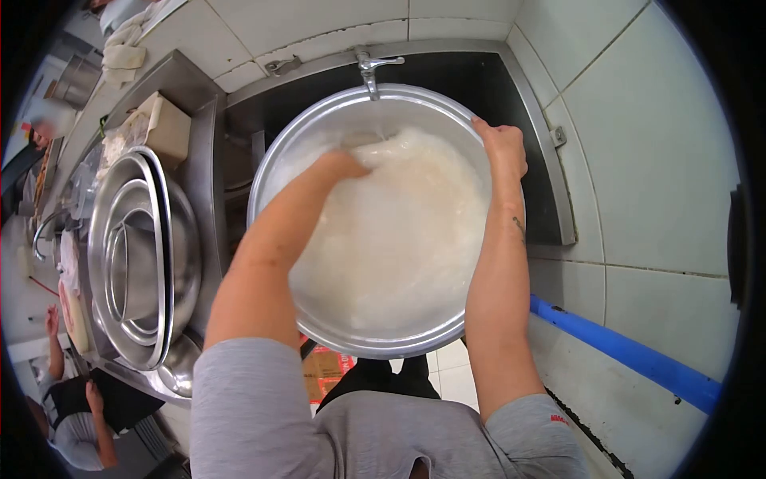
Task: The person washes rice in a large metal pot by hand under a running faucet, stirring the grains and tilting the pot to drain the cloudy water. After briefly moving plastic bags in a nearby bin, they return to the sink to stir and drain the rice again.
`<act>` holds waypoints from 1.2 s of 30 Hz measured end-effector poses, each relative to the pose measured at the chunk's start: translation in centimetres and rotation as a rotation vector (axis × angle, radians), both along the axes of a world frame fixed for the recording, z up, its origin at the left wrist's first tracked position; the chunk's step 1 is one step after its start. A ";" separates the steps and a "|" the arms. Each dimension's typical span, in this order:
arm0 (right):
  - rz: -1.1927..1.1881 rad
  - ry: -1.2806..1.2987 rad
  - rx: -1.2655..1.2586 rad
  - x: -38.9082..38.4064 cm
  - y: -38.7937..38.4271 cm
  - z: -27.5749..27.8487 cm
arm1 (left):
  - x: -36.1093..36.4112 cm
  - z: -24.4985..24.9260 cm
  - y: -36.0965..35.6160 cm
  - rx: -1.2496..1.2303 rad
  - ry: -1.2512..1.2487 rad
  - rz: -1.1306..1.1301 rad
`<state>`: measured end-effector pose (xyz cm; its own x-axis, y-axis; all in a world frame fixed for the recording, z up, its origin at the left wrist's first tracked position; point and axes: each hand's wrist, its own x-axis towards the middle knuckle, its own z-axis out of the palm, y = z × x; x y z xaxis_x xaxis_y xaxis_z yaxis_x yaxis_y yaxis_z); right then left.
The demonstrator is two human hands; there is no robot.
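A large round metal basin (391,348) sits under the tap in front of me, holding cloudy white water (391,239). My left hand (345,164) dips into this water near the far left part of the basin; its fingers are under the surface and cannot be seen. On the far right side, my right hand (503,148) is closed over the basin's rim. From the tap (369,72), a thin stream seems to fall into the water just beyond my left hand.
Stacked metal bowls (128,255) stand on the counter at left, with a beige plastic container (163,132) behind them. A blue pole (622,347) slants along the tiled wall at right. Another person (80,411) is at lower left. A cardboard box (325,371) lies below.
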<state>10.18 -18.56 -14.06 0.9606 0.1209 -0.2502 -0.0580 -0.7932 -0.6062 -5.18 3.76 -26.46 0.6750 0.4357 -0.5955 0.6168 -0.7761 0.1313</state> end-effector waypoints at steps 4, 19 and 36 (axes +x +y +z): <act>0.002 0.014 0.007 0.1 0.0 0.1 | -8.4 -4.6 3.6 -0.028 -0.057 0.090; -0.032 -0.024 0.007 0.4 0.1 -0.9 | 0.8 1.2 -21.5 -0.401 -0.229 -0.359; 0.027 -0.006 -0.039 -0.1 0.1 0.2 | -8.7 3.2 -13.1 -0.220 0.036 -0.204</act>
